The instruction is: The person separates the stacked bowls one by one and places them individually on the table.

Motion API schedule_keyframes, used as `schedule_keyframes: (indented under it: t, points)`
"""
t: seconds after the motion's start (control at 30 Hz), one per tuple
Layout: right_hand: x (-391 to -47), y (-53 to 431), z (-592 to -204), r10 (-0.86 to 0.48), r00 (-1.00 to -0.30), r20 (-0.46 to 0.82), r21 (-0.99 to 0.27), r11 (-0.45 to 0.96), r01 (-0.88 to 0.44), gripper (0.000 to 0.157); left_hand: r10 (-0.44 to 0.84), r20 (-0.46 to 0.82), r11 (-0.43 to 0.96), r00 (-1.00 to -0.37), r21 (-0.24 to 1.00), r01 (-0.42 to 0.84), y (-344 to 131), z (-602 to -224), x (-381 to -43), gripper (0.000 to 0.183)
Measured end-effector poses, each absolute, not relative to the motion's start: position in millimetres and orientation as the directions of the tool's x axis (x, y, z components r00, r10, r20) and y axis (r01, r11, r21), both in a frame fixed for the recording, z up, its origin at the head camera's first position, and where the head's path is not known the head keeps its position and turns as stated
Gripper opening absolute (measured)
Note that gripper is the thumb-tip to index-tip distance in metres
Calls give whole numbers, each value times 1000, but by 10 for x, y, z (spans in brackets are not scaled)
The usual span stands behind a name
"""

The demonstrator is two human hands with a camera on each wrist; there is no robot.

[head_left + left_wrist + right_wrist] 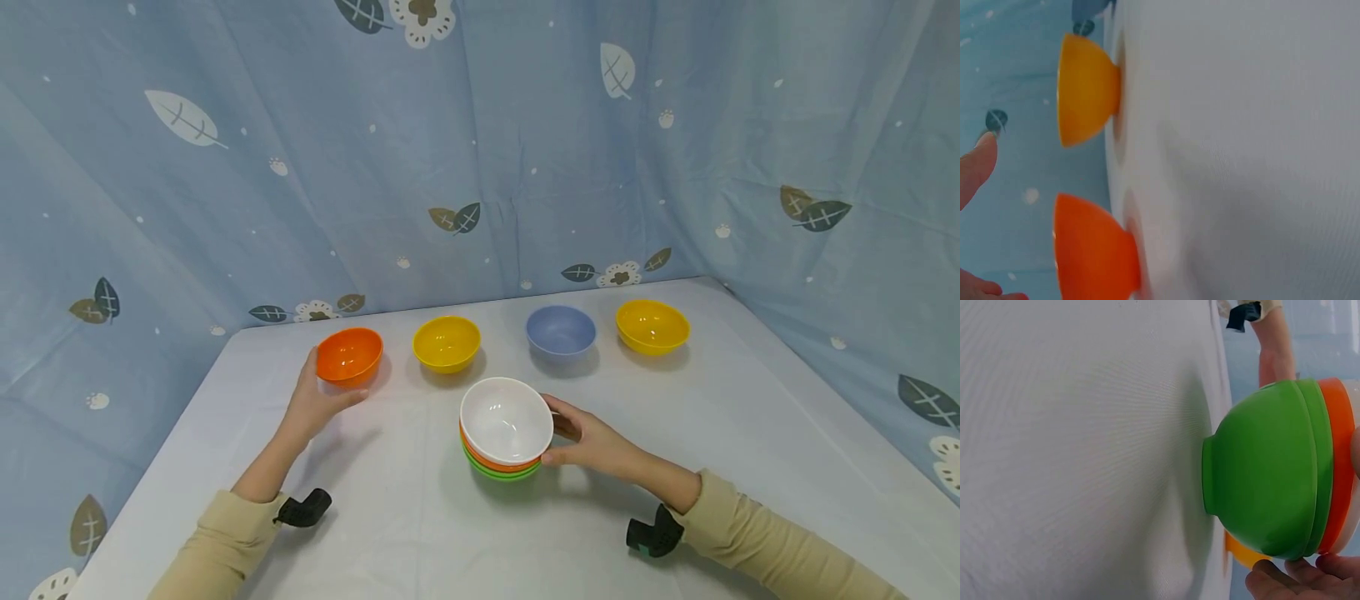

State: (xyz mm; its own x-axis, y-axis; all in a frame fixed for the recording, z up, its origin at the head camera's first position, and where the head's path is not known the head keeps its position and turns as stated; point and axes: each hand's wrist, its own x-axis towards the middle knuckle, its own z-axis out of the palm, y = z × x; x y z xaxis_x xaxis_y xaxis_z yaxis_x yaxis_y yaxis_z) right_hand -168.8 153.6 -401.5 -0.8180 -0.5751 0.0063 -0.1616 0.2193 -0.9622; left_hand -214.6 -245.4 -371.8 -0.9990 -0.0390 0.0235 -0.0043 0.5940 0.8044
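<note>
In the head view, my left hand (313, 408) reaches beside an orange bowl (349, 357) at the far left, thumb and fingers spread apart. The left wrist view shows the same orange bowl (1091, 250) upright on the table, with the thumb (979, 165) away from it. Near the middle stands a stack of nested bowls (507, 421): white on top, orange under it, green at the bottom. My right hand (592, 442) holds the stack's right side, thumb toward the front and fingers behind. In the right wrist view, fingertips (1304, 575) meet the rims of the green bowls (1266, 469).
Along the back of the white-covered table (405, 517) stand a yellow bowl (446, 343), a blue bowl (561, 332) and another yellow bowl (652, 327), all upright. A blue patterned curtain (495, 150) hangs behind. Each wrist carries a black camera.
</note>
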Motion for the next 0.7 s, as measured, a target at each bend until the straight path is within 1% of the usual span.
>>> schedule_keyframes:
  t: [0.1, 0.2, 0.3, 0.5, 0.7]
  points:
    - [-1687, 1541, -4013, -575, -818, -4, -961, 228, -156, 87, -23, 14, 586, -1000, 810, -2, -2362, -3682, -2088, 111]
    - [-1683, 1547, -4012, -574, -819, -7, -960, 234, -155, 87, -12, -33, 603, -999, 797, -33, -2272, -3643, -2034, 113]
    - [-1677, 1552, -4004, -575, -818, -6, -960, 232, -156, 87, 12, -55, 611, -998, 791, -36, -2193, -3625, -1990, 113]
    - [-1666, 1542, -3976, -573, -819, -3, -963, 221, -152, 86, 65, -70, 613, -995, 790, -16, -2065, -3642, -1907, 112]
    - [-1656, 1536, -3962, -563, -826, 17, -961, 220, -169, 88, 146, -48, 564, -988, 825, 43, -1929, -3689, -1858, 110]
